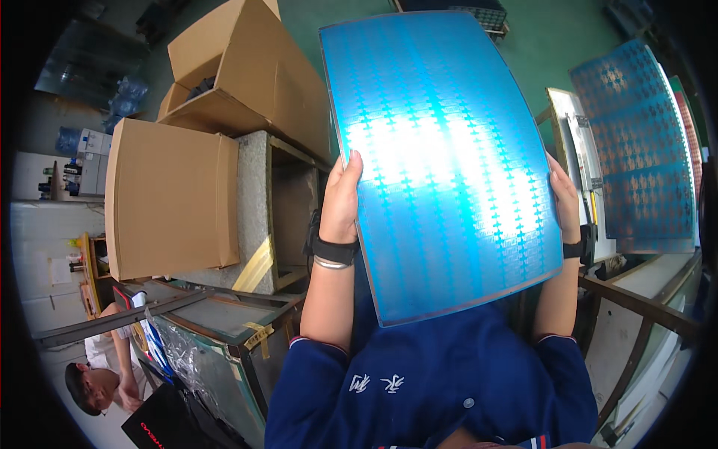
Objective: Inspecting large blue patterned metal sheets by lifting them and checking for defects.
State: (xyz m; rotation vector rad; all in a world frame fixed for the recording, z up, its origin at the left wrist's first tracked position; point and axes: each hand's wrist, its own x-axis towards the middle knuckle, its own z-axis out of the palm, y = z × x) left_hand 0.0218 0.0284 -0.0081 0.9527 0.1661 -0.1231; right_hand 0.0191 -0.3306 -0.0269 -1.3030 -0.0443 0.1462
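While nearly closed, hands (342, 200) (565, 200) around side edges of a blue sheet (441, 172).

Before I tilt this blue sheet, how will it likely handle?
The blue sheet is probably stiff: held by its edges between the left hand and right hand, it shows no obvious sag. Its bright glare suggests a smooth, possibly slippery face.

Dark-framed bench (228, 316) with yellow tape (259, 336)
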